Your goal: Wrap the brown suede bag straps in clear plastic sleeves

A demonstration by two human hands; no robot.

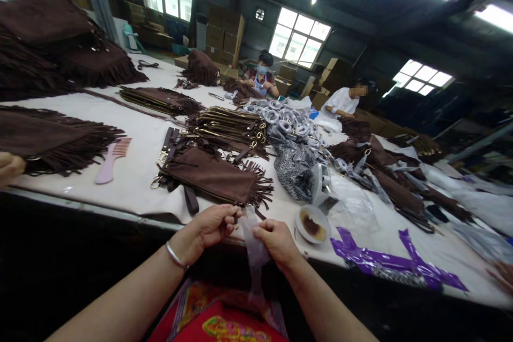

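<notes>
My left hand [208, 227], a silver bangle on its wrist, is closed in a pinch at the near edge of a brown suede fringed bag [212, 175] that lies on the white table [136, 181]. My right hand [274, 240] is closed on a thin translucent plastic strip [256, 262] that hangs down from between both hands. The two hands sit almost touching at the table's front edge.
A pink comb [110, 160] lies left. Stacks of brown fringed bags [48, 139], straps with gold rings [228, 125], wrapped silver hardware [284, 120], a small round dish [312, 223] and purple ribbon [385, 262] cover the table. Two people work at the far end. Another person's hand [10, 166] shows far left.
</notes>
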